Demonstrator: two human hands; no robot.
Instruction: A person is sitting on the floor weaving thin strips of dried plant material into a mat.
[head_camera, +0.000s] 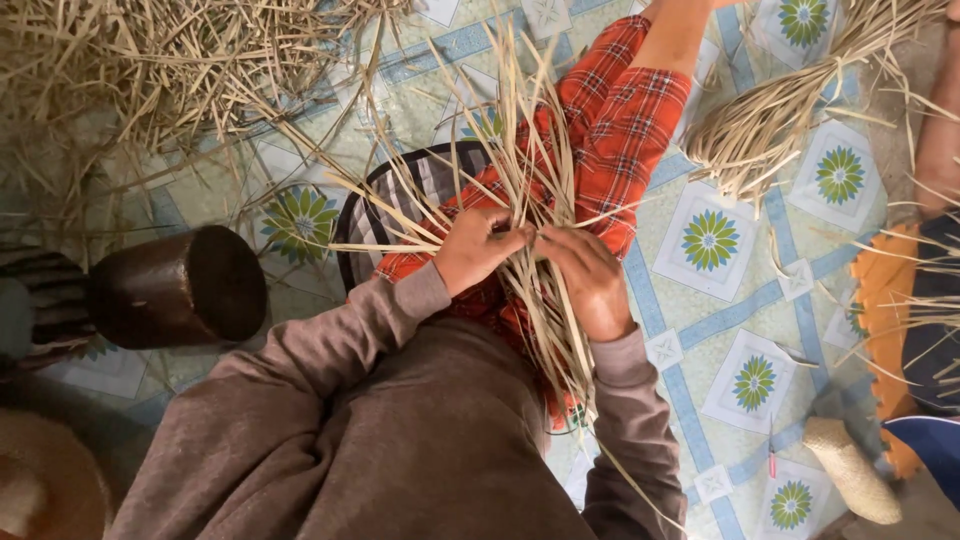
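We are sitting on the floor, and both our hands are working at one bunch of pale strips (545, 190) over our lap. Our left hand (478, 246) is curling its fingers shut round the strips where they cross, thumb pressing in from the side. Our right hand (590, 275) is pinching a few strips between fingertips and thumb, just beside the left, the two hands almost touching.

As for progress, we are judging it early: the strips are crossing only at the spot under our fingers, while their long ends are fanning loose upward and trailing down past our right sleeve (no finished woven patch is showing, though our hands may be hiding a small one). Most of the interlacing looks left to do.

Counting outward: two hands, one bunch in hand, too many strips to number. To our left one dark round wooden block (178, 285) is lying on its side. Under the lap one striped cushion (420, 185) is peeking out, and our red checked trousers (625, 110) are stretching away over the tiled mat (710, 320). Low on the right one small woven roll (852, 470) is lying. Farther off, one tied bundle (770, 125) is resting at upper right, and one big loose heap (150, 70) is spreading across the upper left. At the right edge another person's limb is just showing.
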